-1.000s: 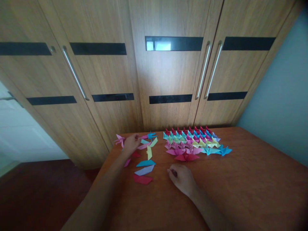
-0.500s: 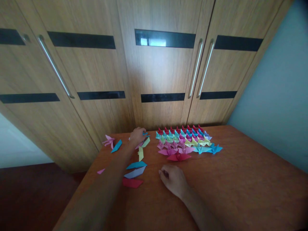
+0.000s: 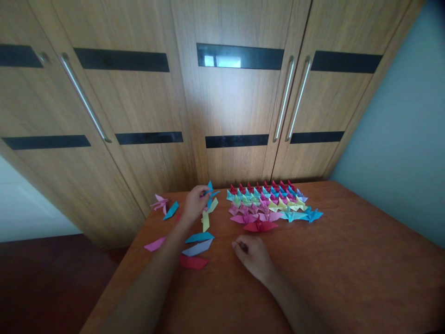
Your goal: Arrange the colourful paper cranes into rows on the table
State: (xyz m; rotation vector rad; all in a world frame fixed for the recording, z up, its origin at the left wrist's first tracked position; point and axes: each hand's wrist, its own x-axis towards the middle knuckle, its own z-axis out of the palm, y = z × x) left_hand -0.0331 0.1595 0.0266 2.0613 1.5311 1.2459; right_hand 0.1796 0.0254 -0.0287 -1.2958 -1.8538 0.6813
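My left hand (image 3: 195, 202) pinches a blue origami crane (image 3: 210, 192) above the back of the table, left of the rows. Below it lie a pale green folded paper piece (image 3: 213, 205) and a yellow one (image 3: 206, 221). My right hand (image 3: 253, 254) rests on the wood with its fingers curled; whether anything is inside them is hidden. Just beyond it sits a red origami crane (image 3: 260, 226), at the front of tight rows of colourful paper cranes (image 3: 253, 208). Flat folded pieces, blue (image 3: 199, 237), lilac (image 3: 197, 247) and red (image 3: 193, 262), lie beside my left forearm.
A pink crane (image 3: 160, 203), a blue folded piece (image 3: 171, 210) and a pink folded piece (image 3: 155, 244) lie at the table's left side. The brown table (image 3: 347, 260) backs onto a wooden wardrobe (image 3: 236, 111) with metal handles. A pale blue wall (image 3: 399, 153) stands at right.
My left hand has lifted the blue crane off the table and drawn back slightly toward me. My right hand stays in place. The view has shifted a little.
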